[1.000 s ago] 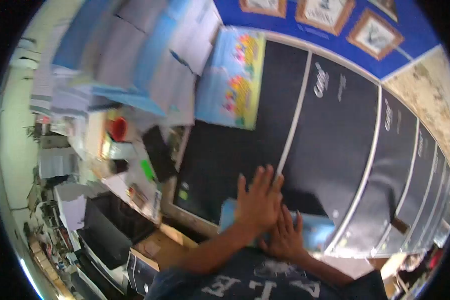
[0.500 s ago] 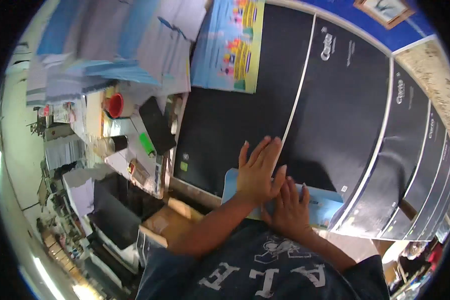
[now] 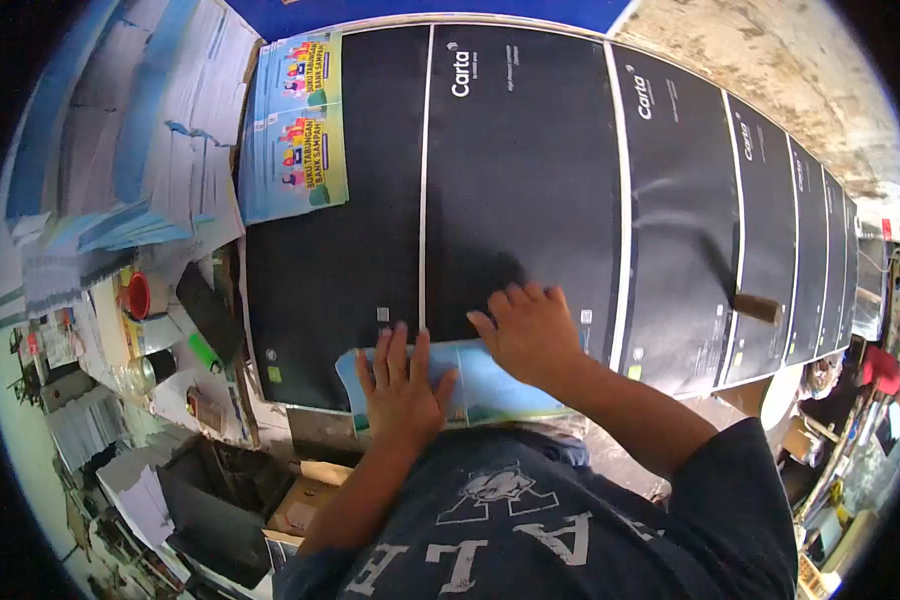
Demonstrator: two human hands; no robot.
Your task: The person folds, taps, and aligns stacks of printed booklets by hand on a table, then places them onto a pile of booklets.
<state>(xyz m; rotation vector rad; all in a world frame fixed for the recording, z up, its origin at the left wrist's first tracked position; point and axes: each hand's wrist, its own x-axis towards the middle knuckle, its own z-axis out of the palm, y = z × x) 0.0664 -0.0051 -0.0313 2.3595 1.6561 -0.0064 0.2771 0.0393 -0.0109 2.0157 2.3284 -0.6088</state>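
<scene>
At the near edge of the counter: blue sheet, lying lengthwise along the edge, beneath both hands.
Left hand: palm down on the sheet's left part; grip open, fingers extended and slightly spread, nothing grasped.
Right hand: across the sheet's far edge; grip open, fingers slightly bent; fingertip contact cannot be determined.
Far left corner: printed sheets, beside paper stacks.
Right section: brown block, well apart from both hands.

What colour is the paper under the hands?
The paper is mostly light blue, in the head view.
</scene>
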